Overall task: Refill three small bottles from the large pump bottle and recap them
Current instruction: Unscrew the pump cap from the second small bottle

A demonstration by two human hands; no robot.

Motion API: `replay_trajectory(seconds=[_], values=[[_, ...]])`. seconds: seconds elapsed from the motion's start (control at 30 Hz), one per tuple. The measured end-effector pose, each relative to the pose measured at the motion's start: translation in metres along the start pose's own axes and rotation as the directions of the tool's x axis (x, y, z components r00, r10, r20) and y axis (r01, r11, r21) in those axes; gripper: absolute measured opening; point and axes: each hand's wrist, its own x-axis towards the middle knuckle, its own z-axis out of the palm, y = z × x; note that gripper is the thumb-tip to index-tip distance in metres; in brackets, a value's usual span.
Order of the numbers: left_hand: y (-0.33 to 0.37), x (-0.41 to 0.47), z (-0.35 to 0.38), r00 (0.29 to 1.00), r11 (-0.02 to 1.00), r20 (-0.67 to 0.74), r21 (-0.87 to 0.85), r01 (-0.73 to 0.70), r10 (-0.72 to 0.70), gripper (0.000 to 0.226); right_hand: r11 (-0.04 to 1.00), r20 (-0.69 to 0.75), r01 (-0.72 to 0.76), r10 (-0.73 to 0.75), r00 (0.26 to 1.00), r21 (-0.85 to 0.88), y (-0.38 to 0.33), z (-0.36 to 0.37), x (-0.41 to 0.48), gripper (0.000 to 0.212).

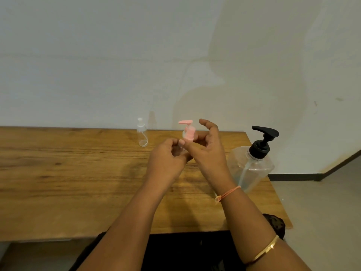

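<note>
Hidden behind the left hand and right hand: most of the small bottle's body below its pink pump cap, fill level unreadable; near that cap, the clear bottle too faint to judge contents; surface cut by the left edge.

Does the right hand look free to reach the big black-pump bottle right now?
Probably not at once: the right hand is pinching the pink pump cap on the small bottle held by the left hand. The large pump bottle stands just beside its wrist, with nothing between.
</note>
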Motion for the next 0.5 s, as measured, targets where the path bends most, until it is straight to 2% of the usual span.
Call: replay_trajectory(seconds=[0.1,0.17,0.23,0.3,0.37,0.43,0.5], values=[[0.0009,-0.0002,-0.0002,1.000,1.000,0.010,-0.009,0.002,-0.002,0.023,1.000,0.020,0.023,-0.023,1.000,0.011,0.0008,-0.0018,0.0003,0.059],[0.0003,0.0002,-0.0010,1.000,1.000,0.004,0.006,-0.004,0.004,0.024,0.999,0.060,-0.001,-0.002,0.998,0.047,0.0002,-0.0024,-0.0003,0.066],[-0.0009,0.0005,-0.0011,1.000,1.000,0.003,0.029,-0.012,0.012,0.025,1.000,0.042,-0.014,0.013,0.999,0.027,0.0005,-0.0012,0.0000,0.072],[-0.0024,0.0017,-0.0003,1.000,0.999,0.011,0.043,-0.013,0.012,0.032,0.998,0.003,0.026,-0.026,1.000,-0.049,0.0009,-0.0023,0.0008,0.066],[-0.0039,0.0027,0.0000,1.000,0.998,0.015,0.060,-0.011,0.010,0.038,0.997,0.040,0.063,-0.061,0.997,-0.053,0.0018,-0.0044,0.0004,0.059],[-0.0050,0.0033,-0.0010,1.000,0.996,-0.001,0.083,-0.017,0.017,0.037,0.999,0.091,0.052,-0.050,0.995,-0.015,0.0011,-0.0054,-0.0015,0.057],[-0.0053,0.0032,-0.0022,1.000,0.993,-0.015,0.118,-0.025,0.027,0.037,0.997,0.077,0.028,-0.023,0.997,-0.069,-0.0007,-0.0060,-0.0021,0.055]])
